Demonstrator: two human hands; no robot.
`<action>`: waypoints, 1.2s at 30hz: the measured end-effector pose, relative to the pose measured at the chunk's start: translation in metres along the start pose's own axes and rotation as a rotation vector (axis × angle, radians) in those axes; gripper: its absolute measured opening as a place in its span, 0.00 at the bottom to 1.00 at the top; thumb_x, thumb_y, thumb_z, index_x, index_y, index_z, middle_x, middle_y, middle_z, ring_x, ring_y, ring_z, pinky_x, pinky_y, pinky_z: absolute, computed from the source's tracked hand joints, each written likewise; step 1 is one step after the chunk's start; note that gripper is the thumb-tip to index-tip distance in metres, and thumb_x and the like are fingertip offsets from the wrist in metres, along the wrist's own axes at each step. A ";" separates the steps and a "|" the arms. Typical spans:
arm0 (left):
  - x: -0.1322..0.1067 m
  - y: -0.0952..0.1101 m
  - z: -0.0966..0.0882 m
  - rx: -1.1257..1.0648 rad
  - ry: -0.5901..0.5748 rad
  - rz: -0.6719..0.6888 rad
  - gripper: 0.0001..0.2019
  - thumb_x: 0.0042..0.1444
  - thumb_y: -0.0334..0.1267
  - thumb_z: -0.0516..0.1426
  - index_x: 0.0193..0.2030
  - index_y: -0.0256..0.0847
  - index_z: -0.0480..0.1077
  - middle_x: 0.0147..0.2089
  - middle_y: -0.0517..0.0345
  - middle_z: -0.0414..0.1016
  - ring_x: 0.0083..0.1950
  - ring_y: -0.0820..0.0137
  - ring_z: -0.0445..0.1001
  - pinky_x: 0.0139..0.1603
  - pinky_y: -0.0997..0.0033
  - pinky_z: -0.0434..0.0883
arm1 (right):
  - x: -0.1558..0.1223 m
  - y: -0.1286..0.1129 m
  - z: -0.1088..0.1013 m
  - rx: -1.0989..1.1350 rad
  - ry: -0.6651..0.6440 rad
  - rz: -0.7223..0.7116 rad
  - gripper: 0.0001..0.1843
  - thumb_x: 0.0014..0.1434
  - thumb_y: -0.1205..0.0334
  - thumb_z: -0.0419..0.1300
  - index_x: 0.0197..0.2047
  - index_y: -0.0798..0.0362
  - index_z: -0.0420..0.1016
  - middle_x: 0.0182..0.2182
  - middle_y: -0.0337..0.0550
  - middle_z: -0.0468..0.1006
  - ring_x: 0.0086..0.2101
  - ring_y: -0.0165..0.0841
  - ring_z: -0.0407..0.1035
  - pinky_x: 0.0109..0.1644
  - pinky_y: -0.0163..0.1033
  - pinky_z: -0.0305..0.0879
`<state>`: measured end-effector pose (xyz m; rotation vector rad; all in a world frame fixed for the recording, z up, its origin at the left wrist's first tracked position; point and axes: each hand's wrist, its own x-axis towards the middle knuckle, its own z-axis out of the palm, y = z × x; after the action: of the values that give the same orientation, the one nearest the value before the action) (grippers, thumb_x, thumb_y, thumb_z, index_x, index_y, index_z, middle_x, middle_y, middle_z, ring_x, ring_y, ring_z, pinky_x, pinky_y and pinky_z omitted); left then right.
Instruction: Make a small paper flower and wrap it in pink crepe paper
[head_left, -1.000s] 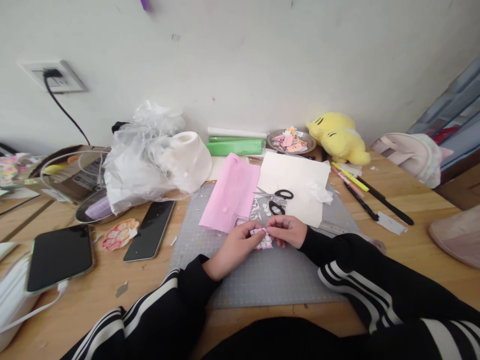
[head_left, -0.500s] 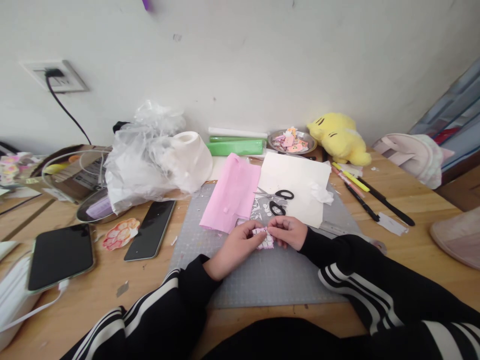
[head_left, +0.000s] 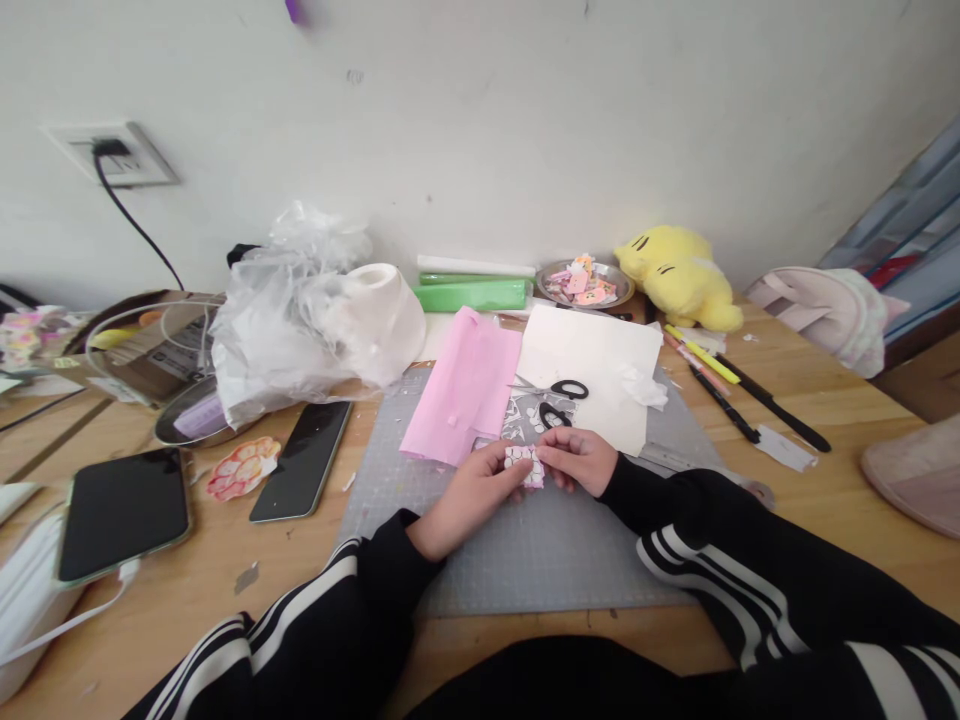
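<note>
The patterned piece [head_left: 517,456] looks papery, the desk [head_left: 196,560] wooden.

Readable text: none | cardboard box label [head_left: 174,358]: too small to read | wall scribble [head_left: 355,76]: illegible

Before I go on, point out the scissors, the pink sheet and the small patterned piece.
Scissors [head_left: 553,388]: head view, on the upper black handle, near the pivot.
Pink sheet [head_left: 466,385]: head view, middle of its face.
Small patterned piece [head_left: 520,456]: head view, upper patterned face.
</note>
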<state>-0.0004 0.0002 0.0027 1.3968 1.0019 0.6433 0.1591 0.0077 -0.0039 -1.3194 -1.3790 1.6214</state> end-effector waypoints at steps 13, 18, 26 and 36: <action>0.000 0.001 0.000 -0.021 0.014 0.021 0.10 0.50 0.42 0.52 0.29 0.35 0.65 0.25 0.60 0.67 0.24 0.76 0.63 0.25 0.76 0.62 | 0.002 0.000 0.001 0.055 -0.027 0.040 0.16 0.40 0.52 0.58 0.26 0.57 0.63 0.15 0.31 0.66 0.12 0.20 0.59 0.13 0.27 0.55; 0.000 -0.003 -0.001 -0.007 0.030 0.027 0.11 0.50 0.43 0.52 0.29 0.36 0.65 0.24 0.61 0.66 0.23 0.76 0.63 0.24 0.76 0.62 | 0.002 0.003 -0.001 0.047 -0.052 0.031 0.14 0.39 0.55 0.59 0.27 0.57 0.63 0.15 0.31 0.67 0.13 0.21 0.59 0.14 0.27 0.55; 0.000 0.000 -0.001 0.028 0.032 0.011 0.11 0.50 0.43 0.52 0.29 0.36 0.64 0.24 0.60 0.68 0.23 0.76 0.64 0.24 0.76 0.62 | 0.002 0.004 -0.001 0.025 -0.057 0.016 0.14 0.39 0.56 0.60 0.26 0.57 0.63 0.16 0.32 0.67 0.13 0.20 0.59 0.14 0.27 0.55; 0.000 -0.001 0.000 0.014 -0.013 0.020 0.10 0.51 0.42 0.51 0.31 0.35 0.65 0.25 0.61 0.67 0.23 0.77 0.63 0.24 0.77 0.61 | -0.002 0.003 0.002 -0.010 -0.052 0.019 0.10 0.45 0.58 0.55 0.27 0.57 0.63 0.14 0.31 0.65 0.13 0.19 0.57 0.14 0.25 0.53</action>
<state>-0.0004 0.0003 0.0020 1.4229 0.9848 0.6419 0.1584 0.0048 -0.0059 -1.3088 -1.4109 1.6744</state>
